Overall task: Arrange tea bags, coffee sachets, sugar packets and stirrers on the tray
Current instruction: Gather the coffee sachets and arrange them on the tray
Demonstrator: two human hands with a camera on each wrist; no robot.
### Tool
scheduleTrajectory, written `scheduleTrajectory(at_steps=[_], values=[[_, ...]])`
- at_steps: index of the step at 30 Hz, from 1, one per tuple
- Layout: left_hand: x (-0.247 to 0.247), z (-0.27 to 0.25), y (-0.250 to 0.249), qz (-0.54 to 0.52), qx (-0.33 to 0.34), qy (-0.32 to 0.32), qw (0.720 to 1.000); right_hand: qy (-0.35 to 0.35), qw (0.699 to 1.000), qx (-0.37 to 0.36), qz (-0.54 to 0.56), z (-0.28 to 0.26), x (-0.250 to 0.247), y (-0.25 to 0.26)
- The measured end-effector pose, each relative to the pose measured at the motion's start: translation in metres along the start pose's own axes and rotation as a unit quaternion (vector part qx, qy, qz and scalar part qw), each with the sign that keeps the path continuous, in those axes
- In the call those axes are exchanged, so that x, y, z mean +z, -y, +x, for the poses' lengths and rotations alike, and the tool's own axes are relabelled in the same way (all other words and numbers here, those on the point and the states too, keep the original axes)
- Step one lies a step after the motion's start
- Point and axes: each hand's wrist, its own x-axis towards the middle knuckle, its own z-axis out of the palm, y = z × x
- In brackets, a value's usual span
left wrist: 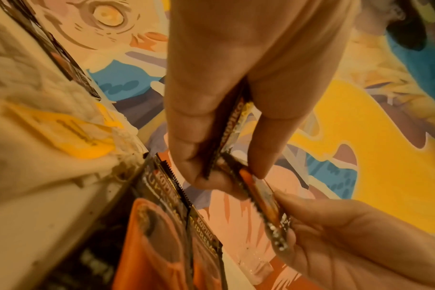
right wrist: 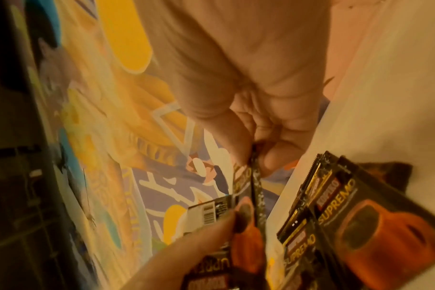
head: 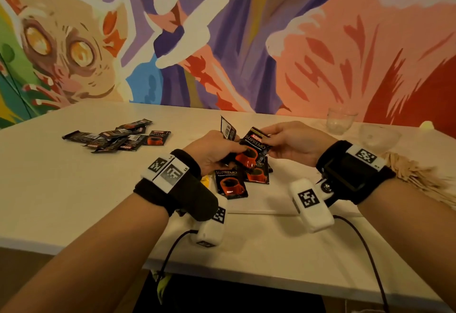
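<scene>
A loose heap of black foil coffee sachets [head: 116, 137] lies at the far left of the white table [head: 74, 189]. At centre, the left hand [head: 214, 151] grips several sachets, one showing its barcode back [head: 228, 129]. The right hand [head: 293, 143] pinches the top edge of a black-and-orange sachet [head: 254, 150] held between both hands, above three more sachets [head: 243, 180] lying flat. Two clear glass cups [head: 341, 120] stand at far right.

The held coffee sachet [head: 254, 148] reads "KOPIKO SUPREMO"; a flat sachet [head: 230, 184] reads "SUPREMO, Premium Instant Coffee".
</scene>
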Motion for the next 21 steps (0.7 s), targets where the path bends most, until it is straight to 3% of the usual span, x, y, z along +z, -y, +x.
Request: scheduleTrajectory(at_steps=[4, 7, 10, 13, 16, 21], values=[[-0.003, 0.0, -0.003, -0.027, -0.017, -0.03, 0.999, -0.027, 0.987, -0.004, -0.161, 0.006, -0.004, -0.005], [-0.01, 0.001, -0.003, -0.136, -0.043, 0.034, 0.989, -0.006, 0.962, 0.025, -0.273, 0.008, -0.004, -0.006], [-0.014, -0.002, -0.003, -0.176, -0.054, 0.064, 0.981, -0.047, 0.948, -0.008, -0.316, 0.01, -0.004, 0.0], [-0.011, -0.008, -0.005, -0.091, -0.014, 0.047, 0.995, -0.08, 0.963, -0.047, -0.251, 0.007, 0.002, 0.008], [-0.012, -0.008, -0.006, 0.052, 0.042, 0.055, 0.996, 0.005, 0.995, -0.003, -0.097, -0.001, 0.011, 0.015], [-0.021, -0.011, -0.011, 0.166, 0.109, 0.036, 0.979, 0.108, 0.979, -0.024, -0.173, -0.007, 0.02, 0.014]])
